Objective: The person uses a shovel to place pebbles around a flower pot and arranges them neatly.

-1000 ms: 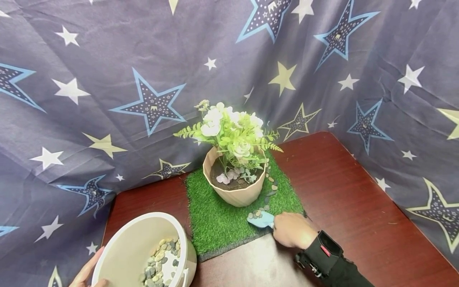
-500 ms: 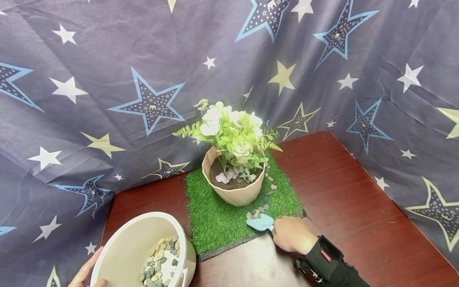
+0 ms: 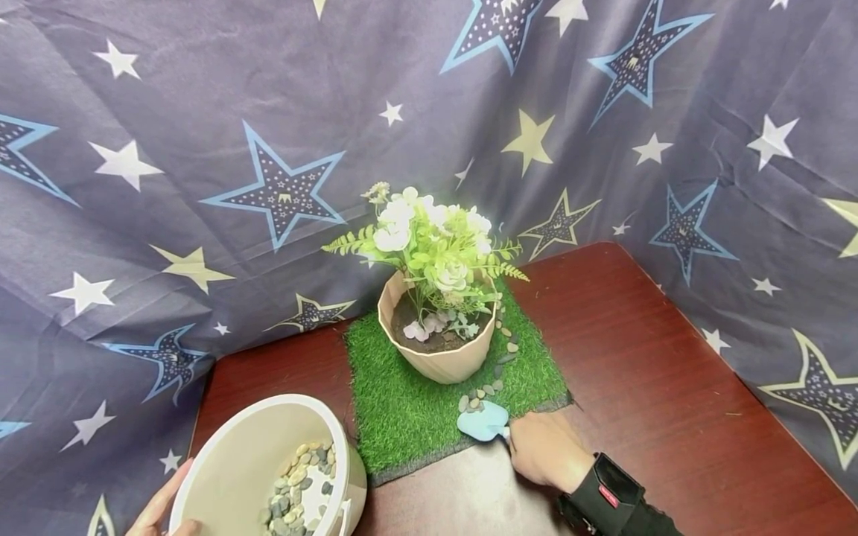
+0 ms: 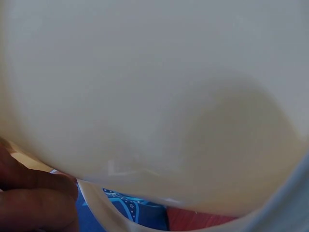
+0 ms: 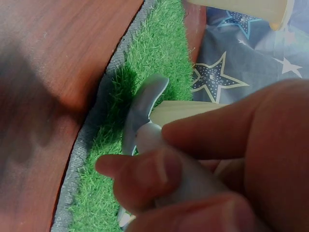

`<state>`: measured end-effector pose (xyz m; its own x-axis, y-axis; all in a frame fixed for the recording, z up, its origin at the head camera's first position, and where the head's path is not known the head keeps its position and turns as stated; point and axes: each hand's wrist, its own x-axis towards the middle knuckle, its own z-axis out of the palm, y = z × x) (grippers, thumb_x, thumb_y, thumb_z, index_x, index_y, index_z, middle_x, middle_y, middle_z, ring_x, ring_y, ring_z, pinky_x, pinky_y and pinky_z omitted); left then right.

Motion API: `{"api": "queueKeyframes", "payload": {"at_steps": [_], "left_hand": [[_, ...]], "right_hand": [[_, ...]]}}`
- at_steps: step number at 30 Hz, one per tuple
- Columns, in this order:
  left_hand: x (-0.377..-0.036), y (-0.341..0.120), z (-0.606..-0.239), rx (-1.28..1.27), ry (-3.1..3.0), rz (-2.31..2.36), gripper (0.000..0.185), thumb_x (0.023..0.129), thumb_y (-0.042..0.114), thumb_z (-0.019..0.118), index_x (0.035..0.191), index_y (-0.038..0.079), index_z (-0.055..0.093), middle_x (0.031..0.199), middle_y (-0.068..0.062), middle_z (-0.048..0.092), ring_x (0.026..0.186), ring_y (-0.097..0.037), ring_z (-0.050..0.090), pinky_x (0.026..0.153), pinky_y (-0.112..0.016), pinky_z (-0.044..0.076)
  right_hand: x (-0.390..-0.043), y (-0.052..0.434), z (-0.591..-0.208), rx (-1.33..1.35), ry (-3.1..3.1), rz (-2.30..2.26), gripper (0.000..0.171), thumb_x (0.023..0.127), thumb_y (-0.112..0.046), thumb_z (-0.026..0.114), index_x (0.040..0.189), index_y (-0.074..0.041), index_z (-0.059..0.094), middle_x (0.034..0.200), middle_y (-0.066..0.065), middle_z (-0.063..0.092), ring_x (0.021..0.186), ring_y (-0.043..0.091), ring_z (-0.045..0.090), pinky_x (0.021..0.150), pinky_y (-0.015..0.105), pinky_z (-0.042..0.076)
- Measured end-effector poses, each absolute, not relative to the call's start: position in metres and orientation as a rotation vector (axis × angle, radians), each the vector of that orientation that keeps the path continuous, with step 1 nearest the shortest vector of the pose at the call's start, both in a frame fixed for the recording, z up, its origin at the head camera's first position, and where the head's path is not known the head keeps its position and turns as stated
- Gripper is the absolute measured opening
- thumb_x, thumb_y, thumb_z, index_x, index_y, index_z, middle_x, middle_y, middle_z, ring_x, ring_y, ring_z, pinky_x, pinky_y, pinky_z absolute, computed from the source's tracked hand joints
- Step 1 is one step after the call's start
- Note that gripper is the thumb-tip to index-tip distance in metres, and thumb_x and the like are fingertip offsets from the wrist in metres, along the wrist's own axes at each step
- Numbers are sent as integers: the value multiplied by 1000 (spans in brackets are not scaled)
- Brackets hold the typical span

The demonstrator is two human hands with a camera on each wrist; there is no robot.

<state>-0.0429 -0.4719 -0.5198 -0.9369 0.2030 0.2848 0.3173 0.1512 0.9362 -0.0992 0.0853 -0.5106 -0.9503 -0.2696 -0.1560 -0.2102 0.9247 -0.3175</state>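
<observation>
Two hands were at work near the bottom of the head view. The right hand [image 3: 546,450], low and right of centre, had its fingers [image 5: 159,171] curled tight round the handle of a small light-blue trowel [image 3: 484,421], whose blade lay on the near right edge of the green artificial-grass mat [image 3: 395,417], just beside the last pebbles of the pebble row [image 3: 492,376]. That row curved along the lower right side of the beige flowerpot [image 3: 439,361] at the centre of the frame, from behind the pot round toward its front. The left hand [image 3: 157,514], in the lower left corner, rested against the outer wall of the white bucket [image 3: 228,454]; whether its fingers were spread or curled I cannot tell, since only their tips showed at the bucket's edge. The bucket was tipped toward the camera with loose stones [image 3: 295,491] pooled in its lower side.

As a judgement, the work looked partly done: pebbles lined only the right flank of the pot, while the front and left of the mat were bare grass, and many stones remained in the bucket.
</observation>
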Motion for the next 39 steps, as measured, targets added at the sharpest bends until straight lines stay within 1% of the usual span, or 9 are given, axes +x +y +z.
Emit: {"api": "queueKeyframes", "payload": {"at_steps": [10, 17, 22, 25, 30, 35, 39], "left_hand": [[-45, -473, -522, -579, -2271, -1943, 105, 72, -43, 36, 158, 17, 44, 143, 16, 61, 101, 0, 71, 73, -14, 58], [-45, -474, -523, -567, -2299, -1919, 105, 73, -42, 37, 158, 20, 45, 144, 19, 60, 101, 1, 70, 74, -13, 57], [-45, -474, -523, -552, -2302, -1945, 105, 75, -41, 37, 158, 23, 46, 143, 19, 60, 102, 0, 70, 74, -13, 58], [-45, -474, -523, -558, -2291, -1950, 105, 75, -42, 37, 158, 22, 46, 142, 18, 62, 102, 0, 71, 74, -14, 58], [-46, -476, -524, -614, -2265, -1963, 106, 73, -43, 37, 158, 19, 45, 145, 16, 60, 105, 0, 70, 78, -13, 57], [-49, -478, -524, -691, -2244, -1981, 109, 70, -44, 34, 159, 17, 43, 149, 14, 58, 109, -1, 69, 80, -13, 57], [-50, -478, -525, -718, -2245, -1970, 110, 69, -45, 33, 160, 16, 41, 150, 14, 57, 109, 0, 69, 81, -12, 56]], "right_hand": [[-99, 87, -514, -371, 2877, -453, 38, 97, -23, 61, 62, -20, 45, 58, -2, 44, 50, 16, 41, 47, 34, 35], [-96, 90, -515, -373, 2880, -483, 39, 97, -24, 63, 63, -20, 44, 56, -3, 39, 49, 14, 38, 46, 32, 31], [-99, 92, -519, -383, 2890, -463, 38, 97, -26, 64, 64, -20, 45, 57, -4, 40, 50, 14, 38, 47, 32, 31], [-101, 95, -522, -408, 2884, -498, 36, 97, -26, 64, 65, -20, 47, 57, -4, 41, 51, 14, 39, 47, 32, 33], [-104, 100, -528, -492, 2899, -520, 32, 98, -25, 64, 70, -20, 50, 59, -5, 41, 52, 12, 39, 48, 31, 32], [-103, 103, -534, -573, 2951, -471, 29, 98, -27, 63, 73, -19, 53, 59, -6, 41, 50, 12, 38, 46, 32, 30], [-103, 105, -535, -590, 2961, -474, 30, 99, -28, 64, 72, -21, 51, 58, -6, 39, 49, 11, 36, 45, 31, 27]]}}
